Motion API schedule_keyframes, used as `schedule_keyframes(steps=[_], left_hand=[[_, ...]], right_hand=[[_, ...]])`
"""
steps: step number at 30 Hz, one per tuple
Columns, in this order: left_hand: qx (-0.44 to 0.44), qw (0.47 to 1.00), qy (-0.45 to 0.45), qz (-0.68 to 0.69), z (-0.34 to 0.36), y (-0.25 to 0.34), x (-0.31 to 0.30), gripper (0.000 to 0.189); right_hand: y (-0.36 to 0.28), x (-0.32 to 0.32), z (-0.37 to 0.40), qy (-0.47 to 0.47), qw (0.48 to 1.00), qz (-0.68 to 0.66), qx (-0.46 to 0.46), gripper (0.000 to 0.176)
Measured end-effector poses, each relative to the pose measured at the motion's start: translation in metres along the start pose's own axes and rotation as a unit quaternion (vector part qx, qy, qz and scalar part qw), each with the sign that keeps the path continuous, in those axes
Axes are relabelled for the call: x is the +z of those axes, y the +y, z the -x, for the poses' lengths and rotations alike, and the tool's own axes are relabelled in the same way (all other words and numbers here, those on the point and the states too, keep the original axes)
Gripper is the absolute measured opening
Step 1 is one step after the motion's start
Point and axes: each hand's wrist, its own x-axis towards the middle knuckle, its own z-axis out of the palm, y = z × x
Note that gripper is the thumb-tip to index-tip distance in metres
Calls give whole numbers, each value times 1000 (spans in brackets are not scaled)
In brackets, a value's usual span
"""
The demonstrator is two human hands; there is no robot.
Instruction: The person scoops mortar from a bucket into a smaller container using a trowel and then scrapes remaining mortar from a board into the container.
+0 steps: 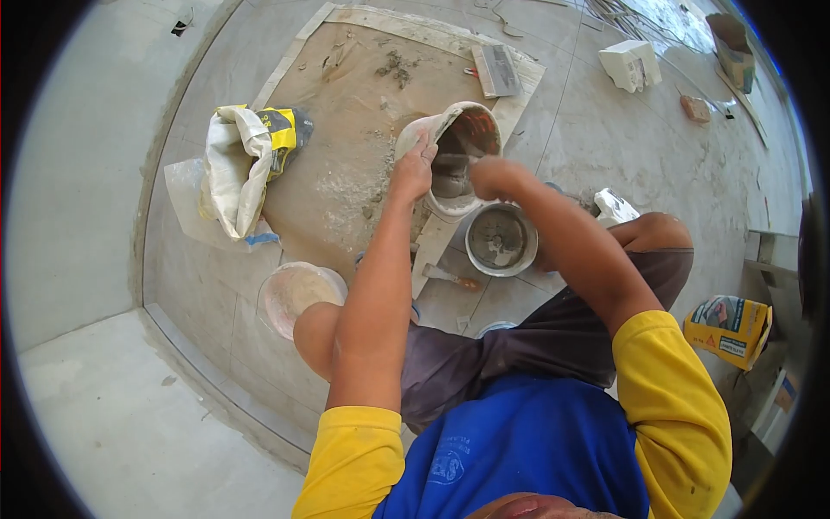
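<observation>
I squat on a tiled floor. My left hand [413, 169] grips the rim of a mortar-stained bucket [462, 138] that is tilted on its side toward me. My right hand [486, 176] reaches into the bucket's mouth, where grey mortar lies; its fingers are hidden inside, so whether it holds anything is unclear. Just below the bucket sits a round metal bowl [501, 240] with grey mortar in it. A small trowel with a wooden handle [451, 278] lies on the floor beside the bowl.
An opened white and yellow sack [245, 161] lies on a dusty mixing board [346, 112]. A flat trowel [499, 71] rests at the board's far corner. A pale empty bucket [294, 294] stands by my knee. A yellow bag [728, 328] sits at right, a white block [630, 64] beyond.
</observation>
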Motion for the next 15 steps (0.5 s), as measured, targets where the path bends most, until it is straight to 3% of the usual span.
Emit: schedule_keyframes(steps=[1, 2, 4, 5, 8, 10, 12, 13, 14, 15], left_hand=[[-4, 1000, -2, 0, 1, -5, 2, 48], [-12, 1000, -3, 12, -3, -8, 2, 47], [-13, 1000, -4, 24, -5, -5, 4, 47], [-16, 1000, -3, 6, -5, -3, 3, 48], [-20, 1000, -7, -13, -3, 2, 1, 48], [-24, 1000, -13, -12, -4, 1, 3, 48], [9, 1000, 7, 12, -5, -5, 6, 47], [6, 1000, 7, 13, -5, -7, 6, 47], [-11, 1000, -4, 18, -5, -8, 5, 47], [-26, 999, -13, 22, -6, -6, 4, 47]], right_hand=[[4, -16, -4, -64, 997, 36, 2, 42], [7, -11, -9, -65, 997, 36, 3, 42], [13, 7, -25, 232, 971, -62, 4, 42], [12, 18, -30, 248, 964, -92, 16, 42], [6, 67, -51, 190, 981, -22, -23, 45], [7, 57, -45, 173, 982, 50, -59, 52], [10, 0, -16, -19, 997, 46, -63, 57], [12, -16, -4, -51, 998, -29, -12, 56], [13, -12, -4, -52, 998, -29, -11, 56], [14, -5, -8, 60, 995, -79, 13, 57]])
